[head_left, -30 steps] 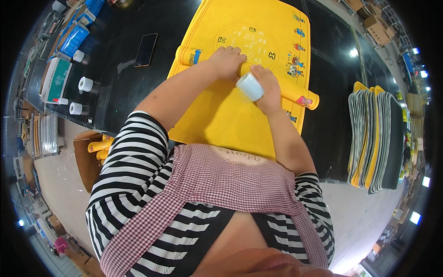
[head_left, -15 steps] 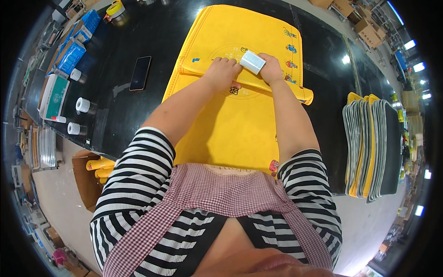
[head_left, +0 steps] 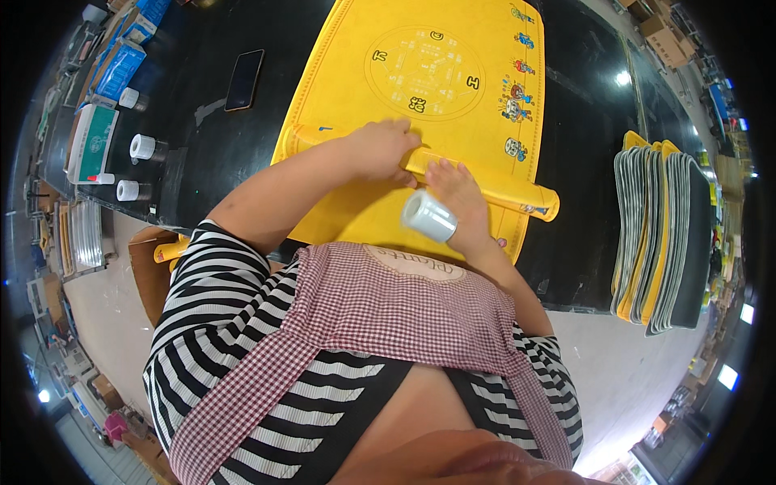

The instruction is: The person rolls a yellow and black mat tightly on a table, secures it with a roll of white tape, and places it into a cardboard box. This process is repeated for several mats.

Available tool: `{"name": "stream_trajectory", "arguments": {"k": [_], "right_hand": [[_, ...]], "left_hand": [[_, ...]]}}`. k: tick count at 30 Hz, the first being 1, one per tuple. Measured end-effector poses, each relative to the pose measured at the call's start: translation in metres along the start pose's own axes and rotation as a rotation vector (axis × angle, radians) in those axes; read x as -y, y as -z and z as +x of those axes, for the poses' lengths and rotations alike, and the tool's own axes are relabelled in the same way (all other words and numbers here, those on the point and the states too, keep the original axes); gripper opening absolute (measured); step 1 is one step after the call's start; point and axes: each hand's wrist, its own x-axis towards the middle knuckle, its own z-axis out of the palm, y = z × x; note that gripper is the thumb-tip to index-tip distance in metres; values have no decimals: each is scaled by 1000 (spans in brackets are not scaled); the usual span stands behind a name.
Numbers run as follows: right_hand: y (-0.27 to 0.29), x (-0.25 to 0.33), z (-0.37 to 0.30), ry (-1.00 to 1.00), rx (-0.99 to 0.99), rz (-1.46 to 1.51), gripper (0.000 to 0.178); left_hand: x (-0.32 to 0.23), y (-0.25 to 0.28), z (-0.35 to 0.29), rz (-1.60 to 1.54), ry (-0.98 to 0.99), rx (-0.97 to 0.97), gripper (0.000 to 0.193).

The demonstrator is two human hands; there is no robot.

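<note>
A yellow mat [head_left: 517, 196] is rolled into a slim tube across the printed yellow mat surface [head_left: 485, 113], which has a circle and small cartoon figures. My left hand [head_left: 380, 152] grips the tube from above, its fingers bent over it; their tips are partly hidden. My right hand [head_left: 459, 198] rests against the tube with its fingers stretched over it. A shiny roll of clear tape [head_left: 430, 217] hangs at this hand's inner side. The thumb is hidden by the tape roll and seems hooked into it.
A phone [head_left: 245, 79] lies on the black table left of the mat. Farther left stand several white tape rolls [head_left: 143, 146], a green-and-white box [head_left: 91, 145] and blue packages [head_left: 121, 73]. Stacked grey and yellow mats [head_left: 656, 234] overhang the right edge. A carton [head_left: 149, 271] is below left.
The rolled tube has come closer to my body, and the printed circle beyond it is now uncovered. My right hand and the tape roll have moved nearer to me.
</note>
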Motion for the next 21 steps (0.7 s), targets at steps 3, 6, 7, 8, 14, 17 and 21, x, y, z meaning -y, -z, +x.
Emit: {"name": "stream_trajectory", "arguments": {"k": [3, 6, 7, 8, 14, 17, 21], "right_hand": [[-6, -31, 29, -66, -43, -1, 43], [7, -70, 75, -563, 110, 354, 33], [7, -91, 93, -736, 166, 404, 30], [3, -113, 107, -743, 115, 414, 31], [4, -140, 134, -559, -68, 499, 31], [14, -111, 107, -247, -56, 315, 39], [3, -80, 68, 73, 18, -12, 50]], "left_hand": [[12, -1, 3, 33, -118, -224, 60], [3, -7, 10, 74, -118, -337, 67], [1, -26, 9, 154, -113, -447, 70], [-1, -38, 11, 230, -118, -558, 74], [6, -14, 49, 181, 38, -549, 80], [28, 8, 86, 171, 109, -433, 75], [49, 8, 95, 120, -22, -402, 63]]}}
